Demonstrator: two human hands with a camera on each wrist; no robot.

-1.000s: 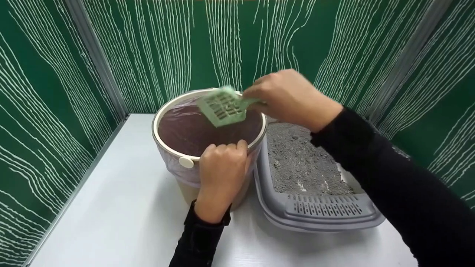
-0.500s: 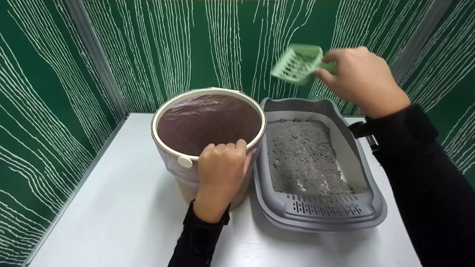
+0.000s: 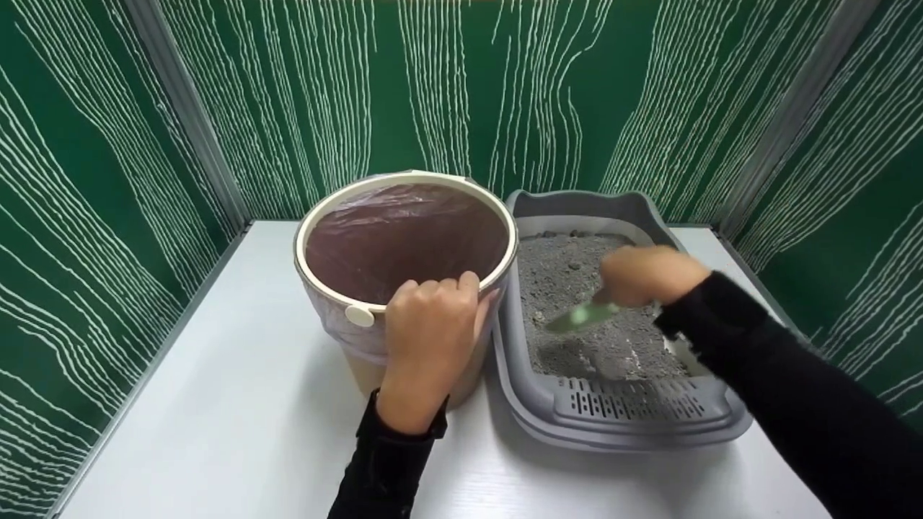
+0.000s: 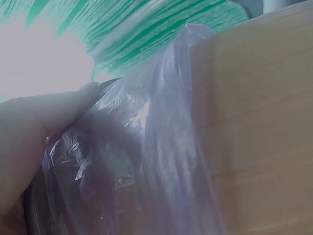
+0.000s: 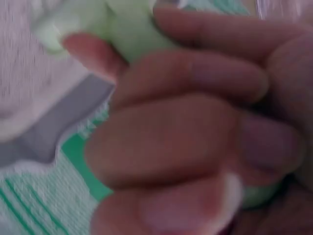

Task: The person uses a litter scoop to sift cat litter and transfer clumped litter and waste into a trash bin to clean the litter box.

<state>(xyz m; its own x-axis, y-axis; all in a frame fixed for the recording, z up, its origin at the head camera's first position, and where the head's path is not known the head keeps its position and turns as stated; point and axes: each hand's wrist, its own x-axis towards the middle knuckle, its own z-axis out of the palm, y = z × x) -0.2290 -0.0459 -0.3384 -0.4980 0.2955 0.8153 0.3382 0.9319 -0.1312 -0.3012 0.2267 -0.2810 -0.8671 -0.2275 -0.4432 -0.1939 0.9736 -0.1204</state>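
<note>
My right hand [image 3: 645,274] grips the handle of a light green litter scoop [image 3: 583,317], blurred by motion, low over the grey litter [image 3: 570,267]. In the right wrist view its fingers curl round the green handle [image 5: 139,34]. That litter fills a grey litter box [image 3: 627,432] with a slotted front lip. My left hand [image 3: 433,331] holds the near right rim of a round bin [image 3: 317,285], its fingers hooked over the edge. A thin translucent bin bag [image 3: 346,339] lines the bin and folds down outside; in the left wrist view the thumb [image 4: 73,105] lies along the bag.
Both containers stand side by side on a white table [image 3: 238,404], the bin left of the box. A green panel [image 3: 447,86] with white wavy lines rises behind, and similar panels close off both sides. A round cream knob [image 3: 360,315] juts from the bin's front rim.
My right hand carried the scoop from over the bin, up and right, then down to the litter. The left hand has stayed on the bin's rim.
</note>
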